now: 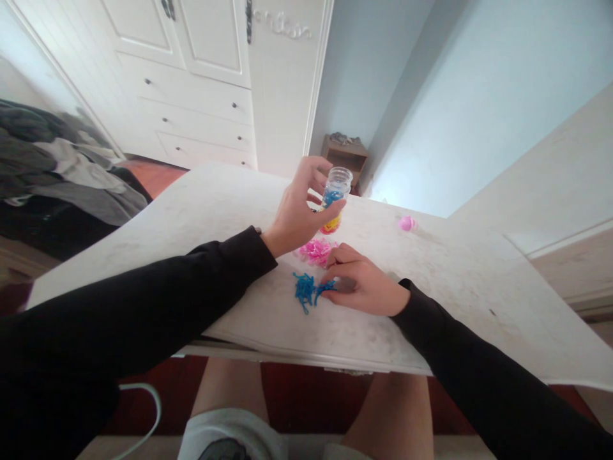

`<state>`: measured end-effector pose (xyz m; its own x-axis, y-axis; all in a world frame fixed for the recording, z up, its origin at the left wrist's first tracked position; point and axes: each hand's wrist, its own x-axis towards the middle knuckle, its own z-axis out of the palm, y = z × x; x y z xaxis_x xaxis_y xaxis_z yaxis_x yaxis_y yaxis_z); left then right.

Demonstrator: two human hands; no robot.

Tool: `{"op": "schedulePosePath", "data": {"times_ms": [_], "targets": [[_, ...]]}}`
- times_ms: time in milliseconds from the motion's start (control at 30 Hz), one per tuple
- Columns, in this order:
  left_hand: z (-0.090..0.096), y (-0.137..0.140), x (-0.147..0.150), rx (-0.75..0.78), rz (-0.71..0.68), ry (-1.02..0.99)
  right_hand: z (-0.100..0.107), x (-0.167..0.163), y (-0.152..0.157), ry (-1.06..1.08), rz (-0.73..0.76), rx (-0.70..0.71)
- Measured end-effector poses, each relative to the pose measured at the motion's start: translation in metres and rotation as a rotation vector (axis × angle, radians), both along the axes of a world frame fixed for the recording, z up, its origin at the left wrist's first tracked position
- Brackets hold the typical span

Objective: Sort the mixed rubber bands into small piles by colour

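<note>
A small clear open-topped jar (341,175) is in the grip of my left hand (301,207), tilted a little above the table. Inside it are layers of blue, yellow and red bits. Below my right hand's fingers lies a small heap of thin blue strands (303,289), some of them looped. The thumb and fingers of my right hand (359,281) are closed in a pinch on a few blue strands (324,289) at the heap's right side. Just behind, between my two hands, is a pile of pink pieces (315,252).
The white table (460,287) spreads out on both sides of my hands. A round pink object (407,223) lies toward its far right edge. Beyond stand a white wardrobe (201,108) and a small wooden stand (345,153). Clothes (71,166) are heaped at left.
</note>
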<state>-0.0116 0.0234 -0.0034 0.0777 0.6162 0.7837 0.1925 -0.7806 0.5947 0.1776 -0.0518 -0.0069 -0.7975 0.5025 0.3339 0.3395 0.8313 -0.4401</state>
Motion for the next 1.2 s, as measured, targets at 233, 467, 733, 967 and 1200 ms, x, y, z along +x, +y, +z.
{"op": "schedulePosePath", "data": {"times_ms": [233,467,733,967,1200], "targets": [[0.0,0.004,-0.008,0.0,0.019,0.038,0.006,0.006,0.003,0.115,0.01,-0.053],[-0.003,0.003,-0.012,0.034,-0.014,0.087,0.005,0.018,0.01,0.412,-0.116,-0.341],[0.002,-0.002,-0.015,0.064,-0.002,0.185,0.005,0.027,0.019,0.621,-0.352,-0.518],[0.005,-0.009,-0.015,0.115,-0.011,0.337,-0.007,0.038,0.033,0.77,-0.484,-0.432],[0.008,-0.012,-0.015,0.189,-0.033,0.463,0.005,0.031,0.027,0.779,-0.6,-0.227]]}}
